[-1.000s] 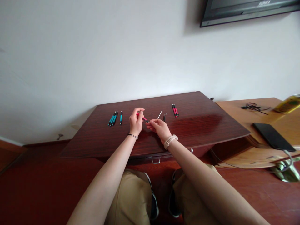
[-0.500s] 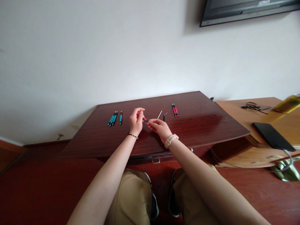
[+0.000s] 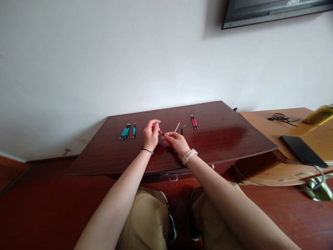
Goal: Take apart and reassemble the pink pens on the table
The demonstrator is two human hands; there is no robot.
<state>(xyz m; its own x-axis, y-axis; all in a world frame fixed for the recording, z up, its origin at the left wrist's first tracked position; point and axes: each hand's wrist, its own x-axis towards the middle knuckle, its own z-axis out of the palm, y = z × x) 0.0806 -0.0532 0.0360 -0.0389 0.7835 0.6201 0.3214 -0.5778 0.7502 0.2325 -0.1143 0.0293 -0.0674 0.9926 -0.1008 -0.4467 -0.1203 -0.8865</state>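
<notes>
My left hand (image 3: 151, 133) pinches a pink pen (image 3: 160, 132) with a black tip over the dark wooden table (image 3: 223, 139). The fingertips of my right hand (image 3: 176, 142) meet the pen's black tip; what they hold there is too small to tell. Just beyond my right hand lie a thin white refill (image 3: 177, 127), a small black pen part (image 3: 181, 131) and a tiny spring (image 3: 184, 126). Three teal pens (image 3: 127, 131) lie to the left, two pink pens (image 3: 194, 122) to the right.
A lighter wooden desk (image 3: 262, 121) adjoins the table on the right, with a black cable (image 3: 281, 118), a black tablet (image 3: 303, 151) and a yellow bottle (image 3: 319, 114). A screen (image 3: 273, 10) hangs on the white wall. My knees sit under the table's drawer handle (image 3: 173, 178).
Almost nothing has changed. My right hand's fingers shifted slightly at the pen's tip; the left hand holds the pink pen in the same place.
</notes>
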